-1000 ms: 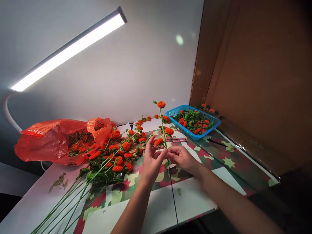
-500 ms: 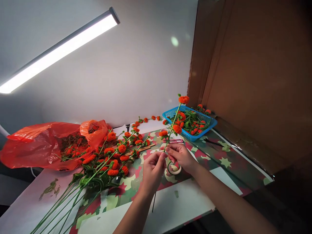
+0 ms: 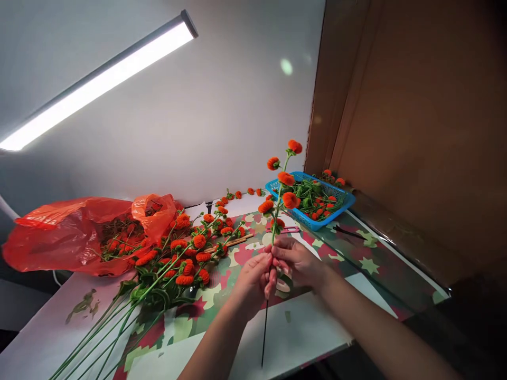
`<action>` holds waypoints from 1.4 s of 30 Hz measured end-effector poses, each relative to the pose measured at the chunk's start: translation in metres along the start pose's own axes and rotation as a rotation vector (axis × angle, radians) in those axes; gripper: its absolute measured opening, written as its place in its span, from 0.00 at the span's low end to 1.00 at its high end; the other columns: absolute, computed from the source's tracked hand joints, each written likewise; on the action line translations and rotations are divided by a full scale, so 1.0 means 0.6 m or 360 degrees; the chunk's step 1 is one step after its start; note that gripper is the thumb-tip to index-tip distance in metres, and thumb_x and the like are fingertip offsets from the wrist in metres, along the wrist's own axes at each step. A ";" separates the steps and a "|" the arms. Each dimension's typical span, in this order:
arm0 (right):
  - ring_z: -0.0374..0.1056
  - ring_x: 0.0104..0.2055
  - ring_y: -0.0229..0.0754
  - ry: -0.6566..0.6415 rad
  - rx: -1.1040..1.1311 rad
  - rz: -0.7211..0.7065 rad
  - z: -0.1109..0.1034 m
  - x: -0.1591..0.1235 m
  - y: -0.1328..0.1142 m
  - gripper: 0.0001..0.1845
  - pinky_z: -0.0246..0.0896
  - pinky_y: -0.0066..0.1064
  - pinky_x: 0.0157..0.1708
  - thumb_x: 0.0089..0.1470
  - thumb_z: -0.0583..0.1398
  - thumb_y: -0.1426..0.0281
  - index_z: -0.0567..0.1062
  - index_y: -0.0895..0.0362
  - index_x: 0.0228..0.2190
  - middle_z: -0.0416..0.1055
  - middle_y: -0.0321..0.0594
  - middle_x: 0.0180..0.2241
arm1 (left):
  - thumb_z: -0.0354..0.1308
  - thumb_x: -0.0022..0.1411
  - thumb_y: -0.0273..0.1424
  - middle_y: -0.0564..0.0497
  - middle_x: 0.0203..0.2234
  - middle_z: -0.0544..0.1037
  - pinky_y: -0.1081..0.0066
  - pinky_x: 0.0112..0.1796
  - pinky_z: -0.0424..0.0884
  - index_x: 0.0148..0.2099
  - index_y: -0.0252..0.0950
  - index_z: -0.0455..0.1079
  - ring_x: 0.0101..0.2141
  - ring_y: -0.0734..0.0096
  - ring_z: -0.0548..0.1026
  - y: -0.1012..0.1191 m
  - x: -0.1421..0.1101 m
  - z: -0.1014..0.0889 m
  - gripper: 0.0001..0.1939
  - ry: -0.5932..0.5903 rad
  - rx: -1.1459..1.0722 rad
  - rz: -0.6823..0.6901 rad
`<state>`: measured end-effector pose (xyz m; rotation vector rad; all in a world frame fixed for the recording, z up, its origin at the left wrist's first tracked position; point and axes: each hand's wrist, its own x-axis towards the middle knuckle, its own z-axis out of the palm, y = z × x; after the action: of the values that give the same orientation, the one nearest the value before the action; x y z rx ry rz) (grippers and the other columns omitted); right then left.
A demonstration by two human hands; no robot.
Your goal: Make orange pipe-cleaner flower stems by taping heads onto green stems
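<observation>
Both hands meet at the middle of a thin upright stem (image 3: pixel 264 327) that carries several small orange pompom flowers (image 3: pixel 285 178) near its top. My left hand (image 3: pixel 253 282) pinches the stem from the left, fingers closed round it. My right hand (image 3: pixel 297 261) grips the same stem from the right, just above a roll of green tape (image 3: pixel 284 285) lying on the mat. The stem's bare dark lower end hangs down past the table's front edge.
A pile of finished orange-flower stems (image 3: pixel 174 258) lies left of the hands, beside a red plastic bag (image 3: pixel 75 232) of more. A blue basket (image 3: pixel 312 198) of flower heads stands at the back right, pink snips (image 3: pixel 289 230) before it. A lamp bar (image 3: pixel 99 79) hangs overhead.
The stem has been raised and turned more upright, its flowers now higher against the wall. Both hands have closed together on it, and more flower heads show along its top.
</observation>
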<state>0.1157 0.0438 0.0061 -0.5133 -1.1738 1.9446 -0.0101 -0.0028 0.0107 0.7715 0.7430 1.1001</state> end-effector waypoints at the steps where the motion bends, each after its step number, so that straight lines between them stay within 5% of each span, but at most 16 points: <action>1: 0.52 0.13 0.28 0.0085 -0.0075 -0.0061 0.001 0.001 -0.002 0.16 0.45 0.21 0.14 0.43 0.66 0.59 0.72 0.60 0.22 0.59 0.27 0.10 | 0.63 0.51 0.41 0.56 0.13 0.67 0.81 0.13 0.56 0.27 0.32 0.69 0.11 0.84 0.59 0.001 -0.001 0.002 0.15 0.0131 0.0159 0.0127; 4: 0.52 0.13 0.29 0.0315 -0.0286 -0.0207 0.005 0.002 -0.007 0.16 0.47 0.22 0.14 0.43 0.66 0.59 0.73 0.60 0.22 0.60 0.27 0.10 | 0.63 0.51 0.38 0.54 0.19 0.73 0.78 0.18 0.63 0.29 0.33 0.71 0.16 0.79 0.67 0.000 -0.004 0.010 0.12 0.0430 0.0579 0.0498; 7: 0.54 0.14 0.29 0.0341 -0.0316 -0.0204 0.008 0.002 -0.008 0.17 0.49 0.23 0.16 0.44 0.65 0.58 0.74 0.61 0.23 0.62 0.29 0.11 | 0.62 0.52 0.37 0.55 0.18 0.71 0.78 0.17 0.61 0.28 0.33 0.70 0.15 0.80 0.65 0.000 -0.004 0.011 0.11 0.0480 0.0625 0.0578; 12: 0.59 0.16 0.31 0.0092 -0.0097 -0.0060 0.007 0.004 0.000 0.18 0.52 0.22 0.19 0.46 0.64 0.57 0.74 0.60 0.33 0.65 0.29 0.13 | 0.65 0.47 0.37 0.59 0.14 0.65 0.85 0.11 0.48 0.25 0.31 0.67 0.10 0.91 0.53 0.008 0.002 0.001 0.14 0.0239 -0.0006 0.0236; 17: 0.56 0.16 0.29 0.0012 -0.0087 -0.0133 0.008 0.003 0.002 0.17 0.51 0.22 0.18 0.45 0.64 0.57 0.72 0.59 0.24 0.63 0.29 0.13 | 0.67 0.45 0.36 0.62 0.14 0.60 0.88 0.09 0.43 0.29 0.31 0.67 0.10 0.94 0.44 0.013 0.002 -0.004 0.15 -0.0003 -0.0389 -0.0095; 22: 0.55 0.14 0.29 0.0315 -0.0467 -0.0261 0.006 0.005 0.000 0.16 0.48 0.22 0.16 0.45 0.64 0.61 0.69 0.60 0.18 0.62 0.30 0.12 | 0.64 0.48 0.40 0.56 0.16 0.67 0.83 0.13 0.55 0.27 0.31 0.67 0.12 0.86 0.59 0.002 0.004 -0.003 0.17 0.0260 0.0152 0.0053; 29: 0.55 0.14 0.30 0.0634 -0.0822 -0.0386 0.006 0.008 0.013 0.13 0.49 0.22 0.15 0.46 0.62 0.64 0.69 0.60 0.19 0.61 0.30 0.13 | 0.59 0.52 0.46 0.55 0.19 0.70 0.79 0.15 0.57 0.32 0.33 0.69 0.14 0.82 0.61 -0.005 0.002 0.005 0.19 0.0568 0.0592 0.0398; 33: 0.54 0.14 0.29 0.0449 -0.0611 -0.0364 0.010 0.007 0.010 0.13 0.48 0.22 0.15 0.45 0.64 0.63 0.71 0.60 0.20 0.60 0.29 0.12 | 0.62 0.51 0.41 0.56 0.16 0.67 0.82 0.16 0.53 0.27 0.32 0.69 0.15 0.85 0.58 0.002 -0.002 0.005 0.16 0.0531 0.0606 0.0490; 42: 0.55 0.16 0.27 0.0007 -0.0073 -0.0141 0.005 0.005 0.005 0.17 0.49 0.22 0.19 0.47 0.64 0.59 0.76 0.58 0.35 0.63 0.28 0.15 | 0.67 0.45 0.39 0.63 0.11 0.58 0.86 0.10 0.40 0.25 0.31 0.66 0.10 0.93 0.42 0.006 0.001 -0.003 0.17 -0.0006 -0.0350 -0.0114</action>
<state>0.1106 0.0441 0.0049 -0.4810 -1.2206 1.8443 -0.0134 -0.0009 0.0129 0.5567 0.6294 1.0943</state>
